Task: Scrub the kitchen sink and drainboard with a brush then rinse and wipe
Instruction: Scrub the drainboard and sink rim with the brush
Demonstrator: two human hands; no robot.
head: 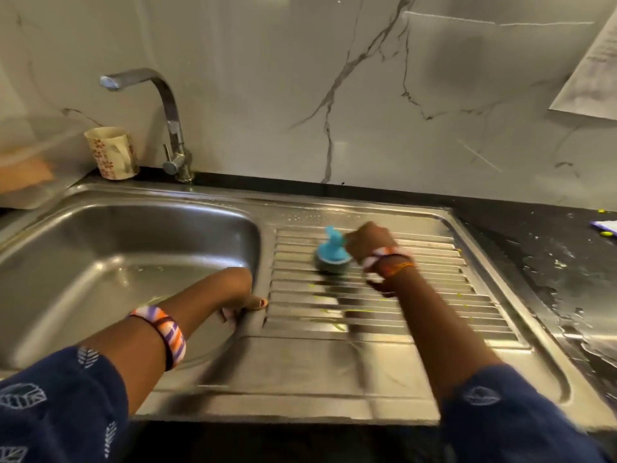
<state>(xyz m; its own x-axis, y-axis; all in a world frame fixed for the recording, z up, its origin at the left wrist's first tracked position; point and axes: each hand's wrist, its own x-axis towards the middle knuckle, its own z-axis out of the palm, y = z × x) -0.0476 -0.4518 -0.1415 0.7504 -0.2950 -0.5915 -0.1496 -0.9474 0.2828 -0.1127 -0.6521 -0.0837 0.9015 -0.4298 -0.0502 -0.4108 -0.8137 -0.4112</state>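
Observation:
A steel sink basin [100,262] lies on the left, with a ribbed steel drainboard [417,309] to its right. A round brush [332,257] with a blue handle rests bristles-down on the upper ribs. My right hand [367,240] is blurred and sits right beside the brush's handle; whether it grips the handle is unclear. My left hand [238,295] rests on the rim between basin and drainboard, fingers curled over the edge into the basin. Small yellow-green specks dot the ribs.
A chrome tap [167,121] stands behind the basin. A floral cup [112,152] sits left of the tap. A blurred clear object [30,162] is at the far left. The wet black counter [551,262] is to the right, and a paper [591,71] hangs on the marble wall.

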